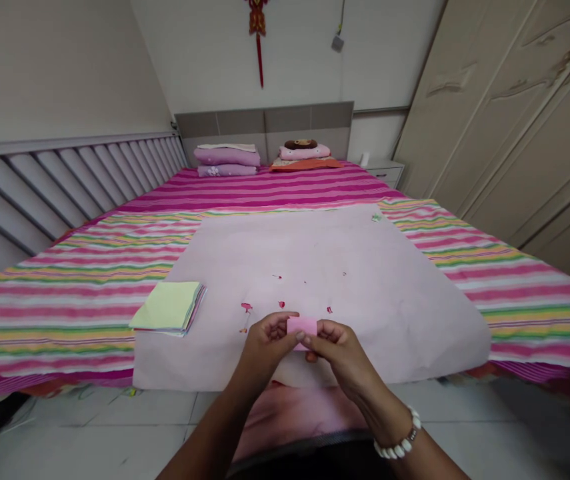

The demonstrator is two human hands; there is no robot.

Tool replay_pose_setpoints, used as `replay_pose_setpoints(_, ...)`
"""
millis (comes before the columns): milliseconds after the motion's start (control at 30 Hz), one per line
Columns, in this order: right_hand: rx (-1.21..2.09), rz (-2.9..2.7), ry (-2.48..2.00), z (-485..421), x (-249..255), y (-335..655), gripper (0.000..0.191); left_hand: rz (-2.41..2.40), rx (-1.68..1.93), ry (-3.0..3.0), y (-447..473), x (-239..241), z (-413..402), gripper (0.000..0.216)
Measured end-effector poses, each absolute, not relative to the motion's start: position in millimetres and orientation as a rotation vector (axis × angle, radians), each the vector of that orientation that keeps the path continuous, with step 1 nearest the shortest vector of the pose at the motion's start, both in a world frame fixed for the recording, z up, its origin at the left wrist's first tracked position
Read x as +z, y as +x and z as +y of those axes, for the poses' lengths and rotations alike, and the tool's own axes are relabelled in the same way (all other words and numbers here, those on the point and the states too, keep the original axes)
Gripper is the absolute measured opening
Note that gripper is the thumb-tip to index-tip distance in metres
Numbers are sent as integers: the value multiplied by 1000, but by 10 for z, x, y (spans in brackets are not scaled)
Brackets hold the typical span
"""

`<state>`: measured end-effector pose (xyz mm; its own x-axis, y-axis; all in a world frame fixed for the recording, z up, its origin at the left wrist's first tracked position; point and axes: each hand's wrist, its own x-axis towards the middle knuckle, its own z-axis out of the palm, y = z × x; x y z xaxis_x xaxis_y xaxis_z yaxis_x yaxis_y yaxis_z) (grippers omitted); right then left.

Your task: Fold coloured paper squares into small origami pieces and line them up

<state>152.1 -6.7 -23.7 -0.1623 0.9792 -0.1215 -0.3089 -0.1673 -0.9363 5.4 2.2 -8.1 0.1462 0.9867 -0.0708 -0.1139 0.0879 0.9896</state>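
Between my two hands is a small folded piece of pink paper [303, 325], held up just above the near part of a pale sheet [285, 247]. My left hand [271, 339] pinches its left side, thumb at the front and fingers behind. On the other side, my right hand [337, 343] grips the right edge, its thumb close to the left thumb. A white bead bracelet [399, 437] circles my right wrist. Just beyond the hands, small red scraps [247, 307] lie scattered on the sheet.
A stack of coloured paper [169, 307], pale yellow on top, lies at the sheet's left. Striped bedding [485, 267] spreads around it. Folded purple quilts [227, 160] sit by the headboard [309, 123]. A metal railing [85, 170] runs along the left, a wardrobe [515, 113] along the right.
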Motion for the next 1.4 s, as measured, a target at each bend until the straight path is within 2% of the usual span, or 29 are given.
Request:
replay_pose_setpoints(100, 1576, -1119, -1009, -54, -199, 1570, 28, 1079, 992, 1272, 2, -27, 55, 18)
replay_pose_setpoints(233, 1507, -1173, -1044, -18, -181, 1632, 28, 1139, 1000, 1379, -16, -47, 68, 24)
replay_pose_setpoints(567, 1344, -1132, -1031, 12, -193, 1684, 26, 1134, 979, 1497, -57, -61, 47, 19)
replay_pose_setpoints(667, 1318, -1227, -1007, 6, -177, 1681, 26, 1135, 983, 1517, -83, -15, 64, 23)
replay_pose_setpoints(967, 1340, -1250, -1008, -17, -169, 1656, 25, 1145, 1064, 1701, -38, 41, 49, 13)
replay_pose_setpoints(1067, 1408, -1156, -1008, -8, -156, 1659, 25, 1144, 1141, 1602, 1, 0, 12, 15)
replay_pose_setpoints(1267, 1406, -1158, -1024, 5, -124, 1679, 25, 1056, 980, 1439, -28, 1, 4, 18)
replay_pose_setpoints(1400, 1391, -1131, -993, 7, -103, 1649, 25, 1055, 1028, 1346, -21, -9, 3, 20)
